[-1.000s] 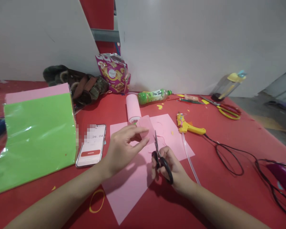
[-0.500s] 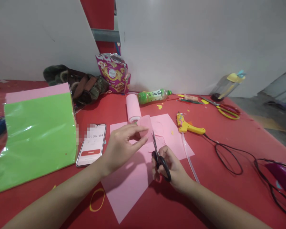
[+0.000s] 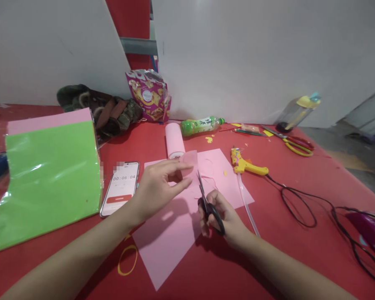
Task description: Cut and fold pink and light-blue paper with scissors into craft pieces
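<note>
A small piece of thin pink paper stands up between the fingers and thumb of my left hand, which is closed on it. My right hand grips black-handled scissors, fingers in the loops. Their blades point up and away, close to the right edge of the small piece; whether they touch it I cannot tell. Under both hands lies a larger pink paper sheet, with thin curled pink offcuts on it. Just behind my left hand is a pink paper-covered cylinder.
A yellow glue gun with a black cord lies to the right. On the left are a phone and a green paper pack. A green bottle, snack bag and second scissors lie behind.
The scissor blades have tilted slightly left, nearer the small pink piece. My left hand keeps its hold and has barely moved.
</note>
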`<state>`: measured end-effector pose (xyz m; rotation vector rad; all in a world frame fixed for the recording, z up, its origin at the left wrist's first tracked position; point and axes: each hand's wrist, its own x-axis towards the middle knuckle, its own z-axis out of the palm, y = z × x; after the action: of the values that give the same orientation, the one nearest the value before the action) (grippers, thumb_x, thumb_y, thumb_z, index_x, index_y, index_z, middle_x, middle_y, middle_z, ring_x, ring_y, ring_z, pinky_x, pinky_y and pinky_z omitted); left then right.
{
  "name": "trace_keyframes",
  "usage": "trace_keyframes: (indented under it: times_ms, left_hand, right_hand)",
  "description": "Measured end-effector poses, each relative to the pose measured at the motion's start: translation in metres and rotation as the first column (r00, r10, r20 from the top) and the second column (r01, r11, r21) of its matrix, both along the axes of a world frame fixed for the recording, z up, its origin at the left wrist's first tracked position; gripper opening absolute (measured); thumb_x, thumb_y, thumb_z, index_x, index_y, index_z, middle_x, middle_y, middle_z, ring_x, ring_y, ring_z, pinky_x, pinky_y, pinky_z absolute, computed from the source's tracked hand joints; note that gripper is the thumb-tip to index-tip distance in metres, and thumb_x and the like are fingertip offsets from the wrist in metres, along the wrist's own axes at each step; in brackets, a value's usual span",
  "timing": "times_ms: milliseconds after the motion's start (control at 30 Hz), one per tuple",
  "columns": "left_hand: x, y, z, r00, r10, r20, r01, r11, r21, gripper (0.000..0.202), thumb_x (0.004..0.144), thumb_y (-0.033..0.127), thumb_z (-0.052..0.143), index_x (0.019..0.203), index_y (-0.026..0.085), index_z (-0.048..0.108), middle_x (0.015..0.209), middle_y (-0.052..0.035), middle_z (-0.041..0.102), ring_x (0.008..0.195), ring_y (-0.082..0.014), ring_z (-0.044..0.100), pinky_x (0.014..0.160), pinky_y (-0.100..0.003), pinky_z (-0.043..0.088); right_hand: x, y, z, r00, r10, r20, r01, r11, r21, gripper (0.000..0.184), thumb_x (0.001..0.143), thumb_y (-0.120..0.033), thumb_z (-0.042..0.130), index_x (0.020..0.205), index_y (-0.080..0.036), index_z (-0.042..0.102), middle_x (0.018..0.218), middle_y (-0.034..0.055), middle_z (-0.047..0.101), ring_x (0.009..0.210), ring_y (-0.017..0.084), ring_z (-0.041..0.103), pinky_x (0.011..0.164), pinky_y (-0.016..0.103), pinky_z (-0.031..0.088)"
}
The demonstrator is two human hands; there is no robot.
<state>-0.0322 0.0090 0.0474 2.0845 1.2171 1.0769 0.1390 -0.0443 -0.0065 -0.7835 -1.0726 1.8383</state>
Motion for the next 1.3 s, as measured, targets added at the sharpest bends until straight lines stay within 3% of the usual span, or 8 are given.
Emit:
trace_keyframes:
  times_ms: [133,500,900,1300]
  left_hand:
    - [-0.0013,0.0014,0.0009,1.000,-0.029,-0.006,0.028,0.999,-0.030,0.020,0.071,0.017,0.061,0.090,0.014,0.065,0.065,0.0005,0.059,0.056,-0.0083,0.051,0.054,-0.019,0.045]
    - [-0.0002,0.0018,0.0010,0.990,-0.138,-0.037,0.137,0.990,-0.017,0.018,0.073,0.017,0.060,0.090,0.015,0.064,0.068,0.0000,0.060,0.056,-0.0080,0.051,0.052,-0.018,0.045]
    - [0.0024,-0.0006,-0.0024,0.996,-0.083,0.021,0.084,0.996,-0.043,0.024,0.070,0.015,0.062,0.094,0.016,0.063,0.074,-0.0006,0.060,0.055,-0.0074,0.051,0.051,-0.018,0.047]
    - [0.0071,-0.0036,-0.0039,0.994,-0.027,0.102,0.034,0.997,-0.073,0.026,0.069,0.014,0.063,0.095,0.013,0.062,0.093,-0.0068,0.062,0.056,-0.0061,0.052,0.054,-0.019,0.052]
  right_hand:
    - [0.0017,-0.0008,0.0031,0.997,0.073,-0.040,-0.071,0.996,0.049,0.041,0.068,-0.051,0.060,0.078,-0.022,0.033,0.073,-0.0060,0.045,0.049,0.004,0.049,0.044,0.017,0.036]
    - [0.0019,-0.0009,-0.0015,0.994,0.098,-0.056,-0.097,0.995,0.036,0.040,0.070,-0.055,0.055,0.078,-0.022,0.034,0.073,-0.0050,0.044,0.051,0.006,0.049,0.044,0.020,0.034]
    - [0.0009,-0.0020,0.0011,0.998,0.054,-0.012,-0.053,0.997,0.062,0.038,0.072,-0.051,0.056,0.077,-0.021,0.033,0.071,-0.0055,0.046,0.049,0.006,0.051,0.044,0.019,0.035]
    - [0.0008,-0.0018,0.0047,1.000,0.029,0.006,-0.030,0.997,0.078,0.037,0.073,-0.049,0.056,0.078,-0.023,0.031,0.072,-0.0056,0.046,0.049,0.006,0.052,0.044,0.020,0.037]
